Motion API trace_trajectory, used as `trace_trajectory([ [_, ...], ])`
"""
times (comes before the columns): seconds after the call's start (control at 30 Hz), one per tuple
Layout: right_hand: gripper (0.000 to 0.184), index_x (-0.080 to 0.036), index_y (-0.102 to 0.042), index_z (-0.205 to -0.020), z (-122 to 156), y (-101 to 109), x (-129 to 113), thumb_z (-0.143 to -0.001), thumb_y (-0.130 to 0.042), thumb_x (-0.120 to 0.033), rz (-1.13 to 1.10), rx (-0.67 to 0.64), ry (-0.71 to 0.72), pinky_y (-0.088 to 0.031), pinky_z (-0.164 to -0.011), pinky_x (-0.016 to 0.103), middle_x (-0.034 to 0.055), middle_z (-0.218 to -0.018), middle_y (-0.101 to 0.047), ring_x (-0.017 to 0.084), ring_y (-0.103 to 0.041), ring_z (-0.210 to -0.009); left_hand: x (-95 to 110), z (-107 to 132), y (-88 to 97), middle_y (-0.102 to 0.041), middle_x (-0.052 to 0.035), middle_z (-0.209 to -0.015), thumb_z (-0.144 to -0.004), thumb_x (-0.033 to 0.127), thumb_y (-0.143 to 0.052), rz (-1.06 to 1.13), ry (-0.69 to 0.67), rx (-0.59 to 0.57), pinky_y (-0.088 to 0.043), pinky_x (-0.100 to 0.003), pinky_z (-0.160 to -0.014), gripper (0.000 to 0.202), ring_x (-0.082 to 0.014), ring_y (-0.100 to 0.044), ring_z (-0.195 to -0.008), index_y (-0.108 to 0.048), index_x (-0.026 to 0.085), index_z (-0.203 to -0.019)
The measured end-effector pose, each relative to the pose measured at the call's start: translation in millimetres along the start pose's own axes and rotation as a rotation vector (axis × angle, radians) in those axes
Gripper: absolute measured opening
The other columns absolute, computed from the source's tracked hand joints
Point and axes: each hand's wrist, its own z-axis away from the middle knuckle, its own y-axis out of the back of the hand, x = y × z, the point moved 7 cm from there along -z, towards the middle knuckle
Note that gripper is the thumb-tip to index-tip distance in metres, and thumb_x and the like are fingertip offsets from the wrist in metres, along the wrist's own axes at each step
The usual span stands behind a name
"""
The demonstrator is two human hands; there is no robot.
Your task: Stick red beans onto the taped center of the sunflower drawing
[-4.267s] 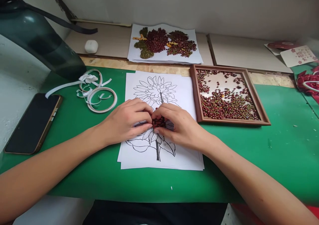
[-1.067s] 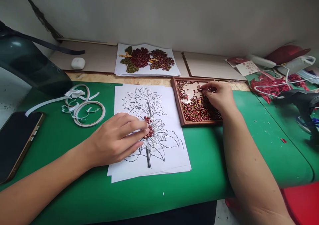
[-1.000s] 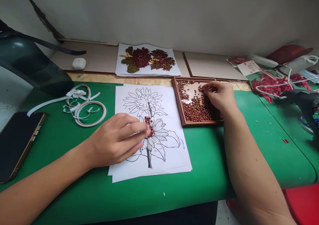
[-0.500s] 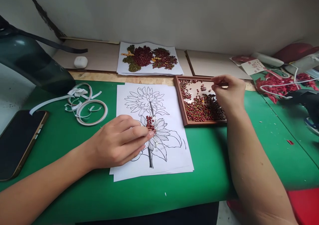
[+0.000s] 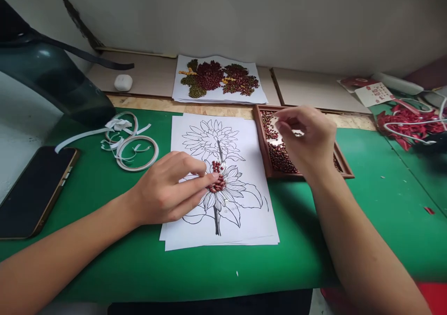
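Note:
My left hand [image 5: 171,187] rests on the paper [image 5: 188,233] with a flower line drawing. Its fingers are apart and hold nothing; one fingertip touches the small dark red beans [image 5: 219,184] clustered in the lower flower's centre. My right hand [image 5: 309,136] hovers over the wooden-framed tray [image 5: 264,154], thumb and forefinger pinched together. Whatever lies between those fingertips is too small or hidden to make out. Red and dark beans [image 5: 279,156] fill part of the tray, and the hand covers much of them.
Behind the drawing lies a sheet with a bean picture [image 5: 209,78]. Tape rings [image 5: 138,168] and white strips, a phone [image 5: 37,189] and a dark bottle [image 5: 59,75] stand left. A white case [image 5: 123,82] sits behind; red shreds [image 5: 408,126] and a white cable lie right.
My right hand has moved left above the tray, staying pinched. My left hand's fingers have spread and uncovered more of the red beans. The whole view has shifted slightly.

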Motion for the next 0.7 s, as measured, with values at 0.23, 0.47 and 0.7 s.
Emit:
trace_trajectory([
  [0.23,0.039,-0.032,-0.069,-0.121,47.3,-50.7,-95.4,-0.094,-0.06,-0.005,-0.271,-0.427,0.244,-0.061,-0.08,0.04,0.0041,-0.108,-0.073,0.022,-0.071,-0.096,-18.1,2.6,3.4,-0.055,-0.0072,-0.104,-0.094,0.009,-0.062,0.032,0.178,0.058,-0.058,-0.037,-0.08,0.033,-0.0178,-0.06,-0.09,-0.066,0.02,-0.125],
  [0.47,0.032,-0.022,-0.064,-0.118,67.2,-72.4,-103.5,-0.096,-0.057,0.0,-0.414,-0.549,0.216,-0.06,-0.079,0.03,0.0021,-0.103,-0.073,0.013,-0.07,-0.088,-18.9,5.6,1.4,-0.058,-0.0078,-0.097,-0.092,0.01,-0.062,0.046,0.17,0.061,-0.053,-0.035,-0.072,0.022,-0.02,-0.06,-0.088,-0.07,0.016,-0.112],
  [0.7,0.035,-0.024,-0.062,-0.125,66.3,-79.7,-93.0,-0.096,-0.063,-0.005,-0.381,-0.585,0.146,-0.058,-0.087,0.034,0.0001,-0.1,-0.074,0.016,-0.07,-0.096,-23.4,8.3,-4.5,-0.061,-0.0096,-0.108,-0.096,0.015,-0.058,-0.037,0.218,-0.023,-0.054,-0.039,-0.081,0.026,-0.0222,-0.063,-0.096,-0.067,0.017,-0.12],
])
